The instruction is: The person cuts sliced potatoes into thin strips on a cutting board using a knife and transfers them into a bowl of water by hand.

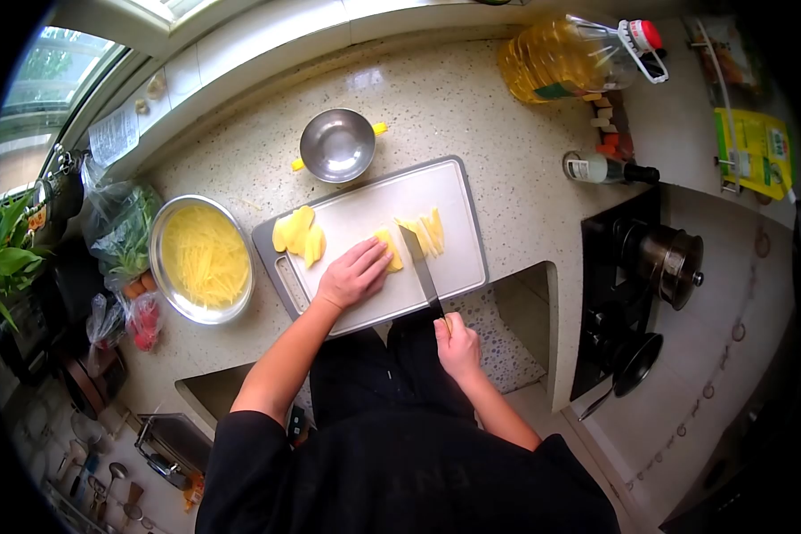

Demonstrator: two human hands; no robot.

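My right hand (458,345) is closed round the handle of a kitchen knife (424,267). Its blade points away from me and rests against cut yellow strips (431,231), which look like potato. With fingers bent and together, my left hand (356,274) presses down on a few potato slices (388,249) just left of the blade. All this is on a white cutting board (445,191) with a grey rim. More potato slices (301,233) lie in a pile at the board's left end, beyond my left wrist.
A metal bowl (203,313) of yellow strips stands left of the board, a small steel bowl (337,147) with yellow handles behind it. Bagged greens (126,231) are far left. An oil jug (552,60), dark-necked bottle (596,167) and stove pot (672,267) are to the right.
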